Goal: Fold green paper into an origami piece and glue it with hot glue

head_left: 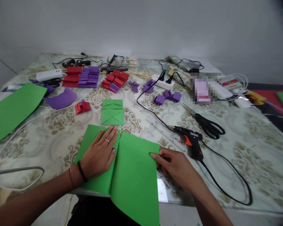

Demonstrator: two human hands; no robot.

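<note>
A green paper sheet (pixel 135 169) with a crease down its middle lies at the table's front edge, its lower right part hanging over. My left hand (pixel 101 153) rests flat on the left half, fingers stretched out. At the sheet's upper right edge, my right hand (pixel 168 160) pinches the paper between thumb and fingers, and that half is lifted a little. Just beyond the sheet is a folded green paper piece (pixel 112 112). To the right of my right hand lies a black glue gun (pixel 190 138) with an orange trigger and a small red light.
Black-handled scissors (pixel 208 125) lie behind the glue gun, whose cord loops along the right. Red and purple folded paper blocks (pixel 88 77) stand at the back left. A power strip (pixel 162 82) holds several plugs. Another green sheet (pixel 16 110) lies at the left.
</note>
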